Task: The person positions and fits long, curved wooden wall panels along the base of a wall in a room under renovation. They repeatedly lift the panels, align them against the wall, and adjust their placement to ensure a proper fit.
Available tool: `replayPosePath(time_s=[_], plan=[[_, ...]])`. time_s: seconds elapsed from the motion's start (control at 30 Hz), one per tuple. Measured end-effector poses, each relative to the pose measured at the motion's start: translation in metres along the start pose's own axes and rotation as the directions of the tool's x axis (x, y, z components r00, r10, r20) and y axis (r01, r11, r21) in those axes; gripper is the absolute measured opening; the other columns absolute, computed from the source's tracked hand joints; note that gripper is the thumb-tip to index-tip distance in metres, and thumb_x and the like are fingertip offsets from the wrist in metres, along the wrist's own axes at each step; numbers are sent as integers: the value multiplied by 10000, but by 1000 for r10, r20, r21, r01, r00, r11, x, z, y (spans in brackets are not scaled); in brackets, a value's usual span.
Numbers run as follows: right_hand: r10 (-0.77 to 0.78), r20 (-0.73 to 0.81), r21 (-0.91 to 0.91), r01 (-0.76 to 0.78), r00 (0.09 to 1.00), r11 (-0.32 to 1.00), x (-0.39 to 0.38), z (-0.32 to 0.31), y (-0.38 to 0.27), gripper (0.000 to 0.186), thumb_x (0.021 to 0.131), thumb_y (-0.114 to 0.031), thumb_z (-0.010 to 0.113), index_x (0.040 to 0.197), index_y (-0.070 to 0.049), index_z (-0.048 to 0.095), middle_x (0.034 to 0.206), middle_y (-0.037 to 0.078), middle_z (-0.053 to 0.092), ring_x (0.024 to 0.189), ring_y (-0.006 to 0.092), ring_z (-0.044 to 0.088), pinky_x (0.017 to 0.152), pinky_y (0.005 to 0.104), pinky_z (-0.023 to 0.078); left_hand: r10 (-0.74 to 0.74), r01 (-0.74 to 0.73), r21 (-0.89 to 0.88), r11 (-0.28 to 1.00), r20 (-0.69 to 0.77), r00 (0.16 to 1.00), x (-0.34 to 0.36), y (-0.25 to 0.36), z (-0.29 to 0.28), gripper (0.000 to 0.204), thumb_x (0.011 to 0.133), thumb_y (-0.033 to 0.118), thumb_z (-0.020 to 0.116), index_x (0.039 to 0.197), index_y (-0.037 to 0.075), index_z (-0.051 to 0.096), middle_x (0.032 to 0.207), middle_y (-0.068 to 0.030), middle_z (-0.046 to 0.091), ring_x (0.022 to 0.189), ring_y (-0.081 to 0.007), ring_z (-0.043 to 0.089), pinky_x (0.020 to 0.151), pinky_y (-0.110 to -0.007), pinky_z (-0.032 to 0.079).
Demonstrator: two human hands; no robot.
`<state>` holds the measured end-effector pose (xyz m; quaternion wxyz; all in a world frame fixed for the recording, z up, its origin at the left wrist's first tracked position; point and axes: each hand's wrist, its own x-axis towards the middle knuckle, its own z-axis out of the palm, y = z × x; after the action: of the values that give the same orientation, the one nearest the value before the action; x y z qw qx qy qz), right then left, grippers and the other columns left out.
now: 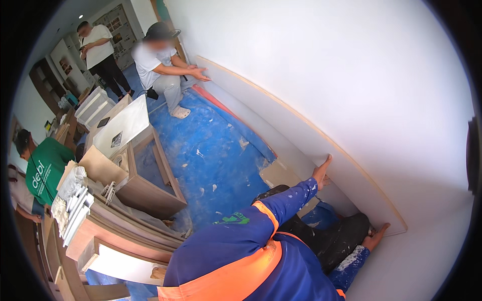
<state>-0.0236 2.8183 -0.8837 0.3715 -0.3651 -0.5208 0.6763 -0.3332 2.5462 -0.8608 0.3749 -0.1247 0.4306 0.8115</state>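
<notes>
A long, pale panel with a light wood edge stands against the white wall, running from the far left to near right. My left hand presses against its face with the fingers stretched out flat. Lower down, my right hand lies at the panel's near end, its visible fingers extended and part of the hand turned out of sight. Black trousers on my bent legs show between my arms. At the far end a crouching person in a white shirt holds both hands to the panel.
Blue sheeting with white spatters covers the floor. On the left are an open wooden cabinet frame and stacked boards. A person in a green shirt bends beyond them; another person stands farther back.
</notes>
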Motion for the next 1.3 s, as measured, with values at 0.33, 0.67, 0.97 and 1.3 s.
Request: replayPosePath(time_s=[0.33,0.67,0.97,1.3], plan=[[-116,29,0,116,993,993,4,3,10,603,1095,-287,598,1643,-192,368,1284,-18,540,777,108,360,702,183,349,139,-179,-265,947,-163,977,18,72,-65,1045,829,869,601,1552,130,445,1459,-98,587,1316,-254,561,1095,-491,435],[194,-62,131,-185,979,974,-9,10,-17,633,1072,-84,533,1659,-203,327,1332,27,519,749,99,403,649,185,363,325,-255,-478,841,70,943,25,67,-67,926,921,862,438,1567,198,416,1509,-77,546,1410,-280,493,1154,-542,393],[-89,-43,-211,78,995,974,2,-9,6,745,1011,37,490,1677,-224,279,1482,67,473,796,126,437,718,221,413,361,-278,-502,819,74,930,28,63,-70,1041,910,890,393,1649,166,274,1654,-91,386,1511,-291,379,1225,-500,314],[-64,-23,-34,64,998,997,21,-21,11,634,1049,-182,592,1634,-194,349,1346,93,546,740,111,395,694,231,398,341,-232,-492,839,143,929,39,49,-90,1048,905,905,360,1654,178,266,1658,-80,382,1512,-279,374,1229,-495,300]])
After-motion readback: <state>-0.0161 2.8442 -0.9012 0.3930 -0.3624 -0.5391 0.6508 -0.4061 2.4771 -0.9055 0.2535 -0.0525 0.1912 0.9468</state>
